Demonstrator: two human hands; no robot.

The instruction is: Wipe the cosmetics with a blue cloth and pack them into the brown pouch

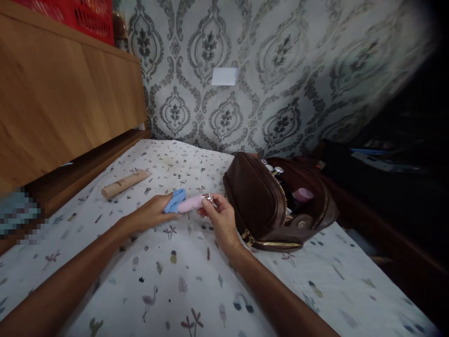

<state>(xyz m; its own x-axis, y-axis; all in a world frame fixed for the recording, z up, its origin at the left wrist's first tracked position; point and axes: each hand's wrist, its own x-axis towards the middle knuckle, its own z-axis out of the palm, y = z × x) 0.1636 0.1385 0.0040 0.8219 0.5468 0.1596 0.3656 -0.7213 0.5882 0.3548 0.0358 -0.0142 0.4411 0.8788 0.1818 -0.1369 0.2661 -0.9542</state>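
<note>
Between my two hands lies a pink tube [190, 204] with a shiny, silvery cap at its right end. My right hand [221, 217] pinches that capped end with thumb and fingers. A blue cloth [174, 201] is bunched in my left hand [154, 213], pressed around the tube's left end. Just right of my right hand stands an open brown toiletry bag [254, 196] with gold zippers; a pink item [302, 194] and several small bottles show inside. A beige tube [125, 184] lies on the sheet, left of and beyond my left hand.
The bed sheet [189, 267] is white with small plant and flamingo prints. A wooden cabinet [70, 93] rises at the left, with a red basket [93, 18] on top. Behind is a patterned wall [224, 42] with a white plate [224, 76]. Dark items fill the right side.
</note>
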